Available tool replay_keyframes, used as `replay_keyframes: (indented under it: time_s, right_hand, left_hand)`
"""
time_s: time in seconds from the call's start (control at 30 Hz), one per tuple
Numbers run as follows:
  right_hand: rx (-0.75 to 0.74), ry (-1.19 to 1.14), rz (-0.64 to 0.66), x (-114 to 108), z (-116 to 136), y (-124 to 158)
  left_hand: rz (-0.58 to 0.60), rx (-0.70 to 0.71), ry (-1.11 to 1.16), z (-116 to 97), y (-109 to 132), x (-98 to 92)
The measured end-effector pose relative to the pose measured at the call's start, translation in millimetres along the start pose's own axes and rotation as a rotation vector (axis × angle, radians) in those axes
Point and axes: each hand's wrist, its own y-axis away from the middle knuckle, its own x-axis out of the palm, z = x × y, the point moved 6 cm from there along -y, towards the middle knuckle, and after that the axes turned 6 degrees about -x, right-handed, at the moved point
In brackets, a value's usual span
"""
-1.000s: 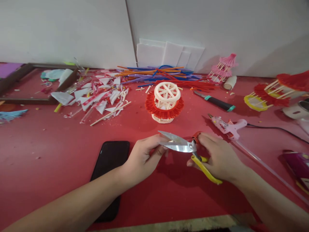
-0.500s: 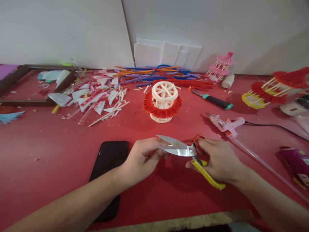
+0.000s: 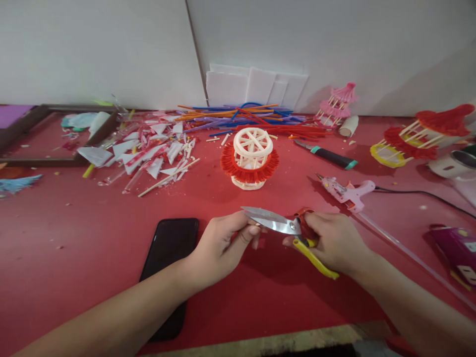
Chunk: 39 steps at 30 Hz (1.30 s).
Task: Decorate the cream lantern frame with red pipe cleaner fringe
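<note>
My right hand (image 3: 336, 243) grips a pair of scissors (image 3: 275, 222) by its handles, one red and one yellow; the blades are closed and point left. Close by the blades, my left hand (image 3: 226, 243) is closed in a pinch. A tiny pale piece shows at its fingertips, too small to name. Beyond both hands stands a cream model (image 3: 254, 144), with a spoked wheel on top and a red fuzzy ring around its middle. Under my left forearm lies a black phone (image 3: 173, 243).
Plastic scraps (image 3: 148, 148) and sticks lie at the left, near a brown frame (image 3: 44, 161). Pipe cleaners (image 3: 238, 116) are heaped at the back. A cutter knife (image 3: 330, 156), a pink glue gun (image 3: 349, 193) with its cord, and red-and-yellow (image 3: 416, 134) and pink (image 3: 336, 104) models stand or lie at the right.
The scissor blades have closed, and the yellow handle has come up nearer the red one. My left hand stays pinched beside the blades.
</note>
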Motion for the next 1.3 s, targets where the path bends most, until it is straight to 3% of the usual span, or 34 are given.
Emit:
replay_keyframes:
  time_s: [0.13,0.23,0.43,0.6,0.7,1.1,1.3]
  right_hand:
    - [0.123,-0.07,0.01,1,-10,-2]
    - [0.173,-0.125,0.014,2,-16,-3]
    - [0.207,-0.263,0.012,4,-18,-1]
    - [0.167,-0.153,0.01,1,-16,-3]
    - [0.139,-0.072,0.005,1,-15,-4]
    - [0.103,-0.007,-0.065,-1,-9,-4]
    - [0.131,-0.068,-0.049,0,-11,-3]
  left_hand:
    - [0.004,-0.206,0.314,15,3,5.3]
    - [0.021,-0.241,0.504,17,1,7.8]
    - [-0.181,-0.225,0.4,23,-5,-11.3]
    - [-0.211,-0.443,0.831,38,-6,-9.1]
    - [-0.256,-0.497,0.985,38,-7,-9.2]
    - [-0.215,-0.501,1.005,33,-7,-4.8]
    - [-0.109,-0.463,0.935,29,-8,0.8]
